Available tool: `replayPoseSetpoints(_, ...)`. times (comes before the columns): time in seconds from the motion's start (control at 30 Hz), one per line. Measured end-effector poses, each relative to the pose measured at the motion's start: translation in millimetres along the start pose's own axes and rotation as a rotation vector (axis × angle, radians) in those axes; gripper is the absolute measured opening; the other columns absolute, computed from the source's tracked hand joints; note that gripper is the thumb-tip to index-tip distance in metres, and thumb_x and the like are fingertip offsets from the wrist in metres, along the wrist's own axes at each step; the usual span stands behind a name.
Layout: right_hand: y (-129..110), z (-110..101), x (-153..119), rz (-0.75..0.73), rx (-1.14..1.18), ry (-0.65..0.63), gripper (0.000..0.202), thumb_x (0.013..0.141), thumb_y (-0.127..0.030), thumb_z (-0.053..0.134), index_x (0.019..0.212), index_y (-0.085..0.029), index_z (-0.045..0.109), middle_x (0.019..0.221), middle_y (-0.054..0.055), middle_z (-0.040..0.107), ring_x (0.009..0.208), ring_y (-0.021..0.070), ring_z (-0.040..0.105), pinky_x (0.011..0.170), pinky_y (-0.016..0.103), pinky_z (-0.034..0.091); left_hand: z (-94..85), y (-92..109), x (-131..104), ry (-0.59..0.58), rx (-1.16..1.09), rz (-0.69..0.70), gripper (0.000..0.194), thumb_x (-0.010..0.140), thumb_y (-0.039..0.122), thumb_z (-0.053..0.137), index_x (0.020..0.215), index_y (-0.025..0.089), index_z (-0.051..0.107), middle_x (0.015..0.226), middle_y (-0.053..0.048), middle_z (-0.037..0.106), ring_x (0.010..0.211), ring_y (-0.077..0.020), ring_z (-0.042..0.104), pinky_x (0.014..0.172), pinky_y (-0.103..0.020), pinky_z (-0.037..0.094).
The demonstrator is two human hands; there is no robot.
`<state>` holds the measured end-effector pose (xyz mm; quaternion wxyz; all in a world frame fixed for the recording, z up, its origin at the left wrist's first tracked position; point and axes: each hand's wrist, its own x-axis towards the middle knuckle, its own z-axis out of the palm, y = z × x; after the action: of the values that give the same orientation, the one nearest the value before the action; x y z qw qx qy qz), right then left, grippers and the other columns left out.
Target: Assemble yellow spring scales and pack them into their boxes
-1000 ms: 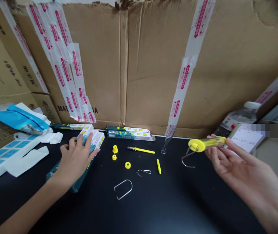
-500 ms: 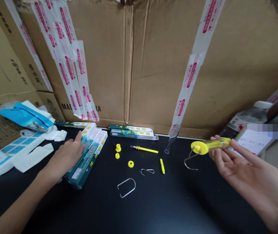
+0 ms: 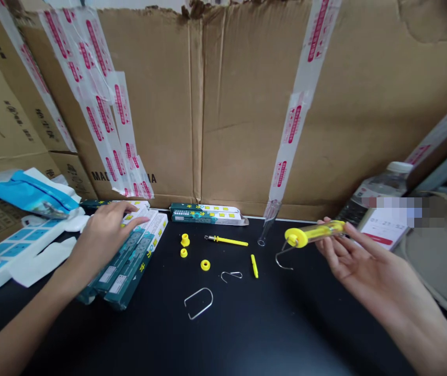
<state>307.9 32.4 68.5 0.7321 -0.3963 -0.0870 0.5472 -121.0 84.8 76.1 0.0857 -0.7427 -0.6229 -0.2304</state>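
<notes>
My right hand (image 3: 348, 250) holds a clear tube with yellow ends (image 3: 315, 233), a metal hook hanging from its left end. My left hand (image 3: 103, 237), fingers apart, is over the green and white boxes (image 3: 137, 269) at the left; whether it touches them I cannot tell. Mid-table lie a yellow rod with a metal tip (image 3: 229, 241), a short yellow piece (image 3: 254, 266), a yellow ring (image 3: 205, 265) and two small yellow caps (image 3: 184, 240). Nearer are a bent wire hook (image 3: 231, 275) and a wire loop (image 3: 198, 304). An empty clear tube (image 3: 268, 224) leans against the cardboard.
Cardboard (image 3: 247, 115) walls the back of the black table (image 3: 207, 350). Another green and white box (image 3: 207, 214) lies along it. At the left are a power strip (image 3: 23, 243) and a blue packet (image 3: 31, 193); a bottle (image 3: 380, 188) and a white display (image 3: 384, 224) stand right.
My left hand has spread its thumb from its fingers above the boxes, and more of a box beneath it shows. The whole view has shifted slightly; my right hand still holds the tube.
</notes>
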Motion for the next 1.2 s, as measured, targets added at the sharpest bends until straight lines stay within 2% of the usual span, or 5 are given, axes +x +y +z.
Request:
replayPoseSetpoints(0.23,4,-2,6,0.012,-0.001,-0.019,0.029,0.095,-0.006,0.044,0.099,-0.012,0.072,0.093,0.007,0.077,0.079,0.0169,0.077,0.068,0.022,0.065,43.1,66,61,-0.201,0.012,0.461,0.041,0.081,-0.002,0.046,0.108,0.020,0.068,0.109,-0.004,0.073,0.102,-0.0180,0.067,0.088,-0.027,0.050)
replayPoseSetpoints(0.43,1,-8,14,-0.015,0.031,-0.051,0.025,0.094,-0.006,0.047,0.093,-0.013,0.071,0.091,0.007,0.076,0.081,0.0174,0.076,0.072,0.024,0.066,110.5,89,79,-0.217,0.136,0.589,0.036,0.093,0.030,0.064,0.125,0.015,0.059,0.131,-0.012,0.061,0.117,-0.0287,0.059,0.097,-0.050,0.050)
replayPoseSetpoints(0.63,-12,-10,17,-0.056,0.054,-0.021,0.024,0.096,-0.008,0.046,0.095,-0.011,0.070,0.090,0.007,0.075,0.081,0.0172,0.076,0.070,0.022,0.066,121.2,87,83,-0.214,0.188,0.631,0.033,0.095,0.031,0.062,0.124,0.016,0.059,0.124,-0.010,0.062,0.104,-0.0244,0.064,0.087,-0.045,0.056)
replayPoseSetpoints(1.1,-16,-6,14,-0.081,0.070,0.015,0.027,0.098,-0.006,0.043,0.090,-0.008,0.068,0.088,0.008,0.072,0.078,0.0166,0.074,0.066,0.022,0.067,9.5,79,103,0.260,0.062,0.435,0.030,0.097,0.025,0.050,0.126,0.021,0.057,0.124,-0.012,0.069,0.114,-0.0304,0.060,0.097,-0.053,0.037)
replayPoseSetpoints(1.2,-16,-5,12,-0.082,0.063,0.016,0.027,0.097,-0.006,0.043,0.089,-0.010,0.069,0.088,0.007,0.072,0.078,0.0162,0.074,0.066,0.021,0.067,-23.3,79,97,0.221,0.187,0.694,0.035,0.099,0.013,0.040,0.113,0.031,0.066,0.119,-0.004,0.072,0.118,-0.0264,0.060,0.107,-0.058,0.025)
